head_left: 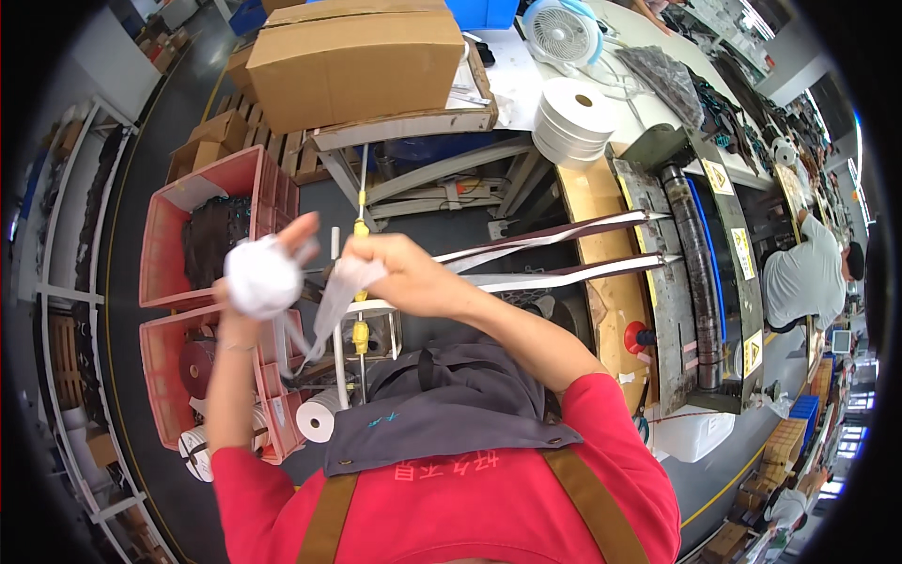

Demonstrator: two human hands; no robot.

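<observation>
My left hand [299,232] is raised on the left side, wrapped round a white wound bundle [263,278] that hides most of its palm. Its fingertips stick out beyond the bundle. Closer to the middle, my right hand [399,268] pinches a thin, whitish translucent strip [340,301], which droops in a loop between the two hands. Just below and behind the strip stands an upright white rod frame with yellow fittings [361,336]. White and dark-brown bands [554,230] stretch from near my right forearm to the roller machine at the right.
Pink plastic crates [266,202] stand at the left, one holding dark material. A large cardboard box [362,70] sits on the bench ahead. The roller machine [693,273] occupies the right, with stacked white rolls [575,117] beyond. Another person [806,277] works at far right.
</observation>
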